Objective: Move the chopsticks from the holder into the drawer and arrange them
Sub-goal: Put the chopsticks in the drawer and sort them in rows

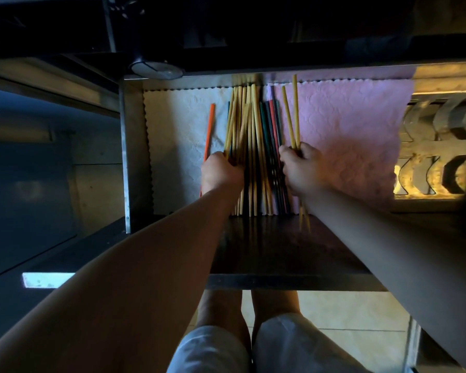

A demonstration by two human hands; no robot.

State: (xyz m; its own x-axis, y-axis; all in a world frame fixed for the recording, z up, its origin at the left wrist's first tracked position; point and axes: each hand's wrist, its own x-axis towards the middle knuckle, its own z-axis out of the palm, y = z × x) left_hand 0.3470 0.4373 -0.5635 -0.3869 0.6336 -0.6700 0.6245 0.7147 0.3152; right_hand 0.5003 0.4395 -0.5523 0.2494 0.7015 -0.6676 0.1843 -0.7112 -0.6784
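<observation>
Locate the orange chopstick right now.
Head view: the orange chopstick lies on the white liner, left of the chopstick bundle, beside the left hand.

In the drawer (131, 157), pink liner (347, 125) lies bare right of the crowded chopsticks (249, 130).

Both bare arms reach forward, side by side. The left hand (221, 172) lies palm down, fingers bent and mostly hidden. The right hand (303, 168) grips two yellow chopsticks (296, 111).
</observation>
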